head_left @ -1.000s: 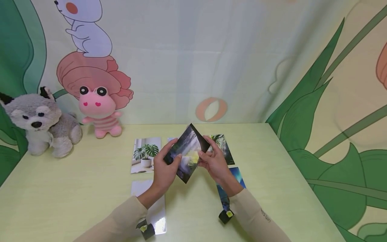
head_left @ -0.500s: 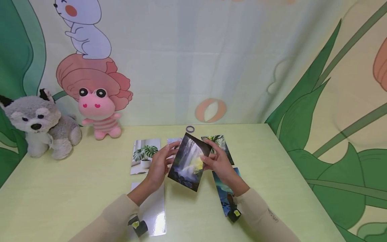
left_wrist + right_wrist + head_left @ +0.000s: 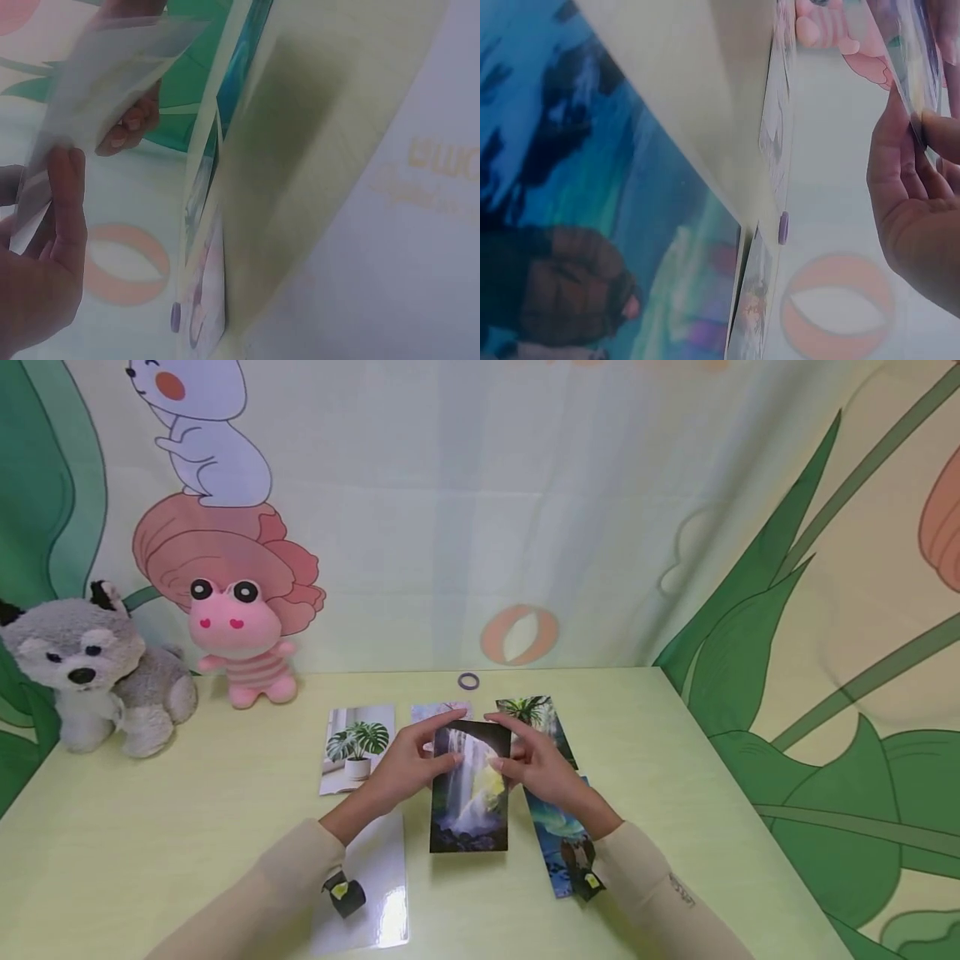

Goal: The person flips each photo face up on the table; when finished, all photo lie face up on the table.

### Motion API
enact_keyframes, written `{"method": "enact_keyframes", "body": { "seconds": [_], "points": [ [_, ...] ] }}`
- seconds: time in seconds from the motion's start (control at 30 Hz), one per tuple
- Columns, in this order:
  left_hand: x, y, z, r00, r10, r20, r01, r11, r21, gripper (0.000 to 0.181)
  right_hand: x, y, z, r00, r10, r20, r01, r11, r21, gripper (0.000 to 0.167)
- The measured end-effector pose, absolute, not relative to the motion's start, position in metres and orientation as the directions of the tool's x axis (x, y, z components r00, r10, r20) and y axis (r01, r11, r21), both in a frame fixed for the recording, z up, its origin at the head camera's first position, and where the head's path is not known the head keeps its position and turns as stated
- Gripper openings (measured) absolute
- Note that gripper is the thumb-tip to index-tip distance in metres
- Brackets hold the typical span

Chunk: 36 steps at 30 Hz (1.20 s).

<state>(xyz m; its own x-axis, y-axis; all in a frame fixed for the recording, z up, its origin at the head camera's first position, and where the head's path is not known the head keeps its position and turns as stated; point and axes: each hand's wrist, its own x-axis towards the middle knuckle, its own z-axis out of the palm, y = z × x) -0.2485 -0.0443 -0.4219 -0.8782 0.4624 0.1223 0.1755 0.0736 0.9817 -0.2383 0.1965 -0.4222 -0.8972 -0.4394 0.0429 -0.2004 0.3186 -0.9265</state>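
Note:
Both hands hold a waterfall photo card [image 3: 469, 814] upright above the middle of the table. My left hand [image 3: 408, 760] pinches its left edge, thumb on the picture side and fingers behind. On the opposite edge my right hand [image 3: 543, 772] pinches it likewise. The left wrist view shows the card's pale back [image 3: 97, 75] with fingers of my left hand [image 3: 56, 255] against it. From the right wrist, the card [image 3: 915, 52] appears nearly edge-on, gripped by my right hand [image 3: 915, 187]. Part of a pink-toned card [image 3: 442, 710] is hidden behind the hands.
A plant photo [image 3: 358, 747] and a white glossy sheet [image 3: 367, 893] lie at left. To the right are a forest photo [image 3: 558, 731] and a blue aurora photo [image 3: 551, 835]. A purple ring [image 3: 468, 681] sits at the back, plush toys [image 3: 247, 635] at back left.
The waterfall card has turned from a slant to upright and come slightly nearer. My left hand, loosely beside it half a second ago, now pinches its edge. The purple ring has come into sight.

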Motion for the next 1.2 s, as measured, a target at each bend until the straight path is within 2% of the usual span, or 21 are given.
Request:
{"method": "enact_keyframes", "body": {
  "seconds": [0.2,0.43,0.77,0.97,1.2],
  "points": [
    [-0.247,-0.044,-0.427,-0.875,0.462,0.142,0.215,0.108,0.971,0.062,-0.238,0.196,-0.425,-0.877,-0.479,0.042,-0.233,0.347,-0.909,0.061],
    [-0.248,-0.042,-0.432,-0.881,0.455,0.129,0.219,0.150,0.964,0.062,-0.236,0.194,-0.428,-0.883,-0.469,0.023,-0.226,0.381,-0.896,0.062],
    [-0.248,-0.041,-0.439,-0.894,0.424,0.141,0.230,0.165,0.959,0.060,-0.224,0.196,-0.432,-0.901,-0.434,-0.007,-0.168,0.364,-0.916,0.079],
    [-0.247,-0.040,-0.443,-0.899,0.413,0.143,0.230,0.170,0.958,0.059,-0.210,0.197,-0.435,-0.915,-0.403,-0.036,-0.149,0.418,-0.896,0.085],
    [-0.244,-0.040,-0.447,-0.906,0.403,0.131,0.242,0.238,0.941,0.059,-0.191,0.193,-0.439,-0.936,-0.340,-0.096,-0.093,0.500,-0.861,0.086]
  ]
}}
